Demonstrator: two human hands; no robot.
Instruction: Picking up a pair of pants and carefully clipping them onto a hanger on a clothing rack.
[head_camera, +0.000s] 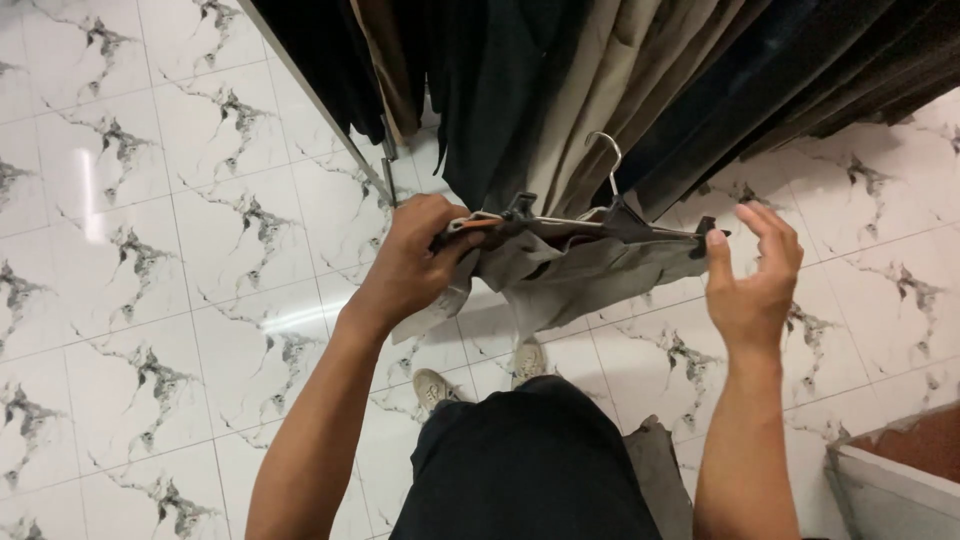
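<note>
My left hand (415, 262) grips the left end of a clip hanger (600, 215) and the waistband of a grey garment (580, 275) hanging from it. The hanger has a metal hook and dark clips at both ends. My right hand (752, 285) is at the hanger's right end, fingers apart, thumb touching the right clip; it holds nothing. The garment droops between my hands above my feet.
A row of dark, beige and black garments (620, 90) hangs from a rack at the top. A metal rack post (340, 130) slants down on the left. White marbled floor tiles (150, 250) lie all around. A raised ledge corner (900, 470) sits at bottom right.
</note>
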